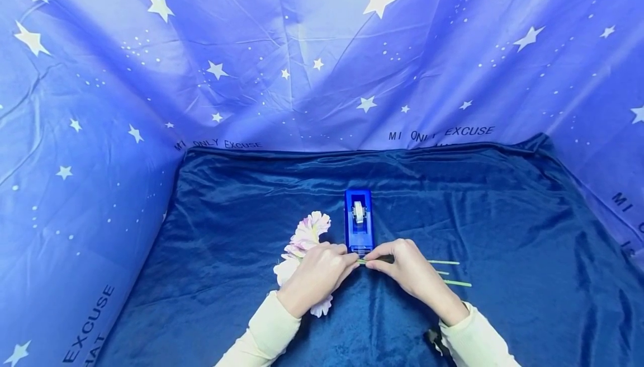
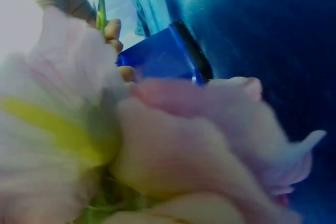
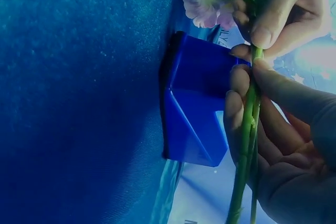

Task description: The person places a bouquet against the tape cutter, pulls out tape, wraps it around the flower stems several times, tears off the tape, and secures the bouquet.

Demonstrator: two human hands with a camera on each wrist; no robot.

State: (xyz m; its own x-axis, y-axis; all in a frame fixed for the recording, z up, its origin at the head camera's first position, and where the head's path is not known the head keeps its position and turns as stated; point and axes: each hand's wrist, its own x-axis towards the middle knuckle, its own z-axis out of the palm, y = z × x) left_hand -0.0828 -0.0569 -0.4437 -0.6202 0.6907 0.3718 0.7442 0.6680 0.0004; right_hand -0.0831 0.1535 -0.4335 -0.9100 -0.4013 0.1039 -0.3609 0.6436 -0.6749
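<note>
My left hand (image 1: pixel 319 269) pinches a bunch of green flower stems (image 3: pixel 247 140) just below the blooms. Close beside it, my right hand (image 1: pixel 405 266) pinches the same stems between thumb and fingers, their ends reaching out past it to the right. Pale pink and white artificial flowers (image 1: pixel 309 233) spread out to the left of my left hand and fill much of the left wrist view. Right in front of both hands stands a blue tape dispenser (image 1: pixel 359 233) with a roll of clear tape (image 1: pixel 359 212). Whether any tape is on the stems is hidden by the fingers.
Dark blue velvety cloth (image 1: pixel 241 205) covers the table. Blue curtains (image 1: pixel 282 48) with white stars rise behind and at both sides. A small dark thing (image 1: pixel 434 340), too unclear to name, shows beside the right sleeve (image 1: pixel 478 336).
</note>
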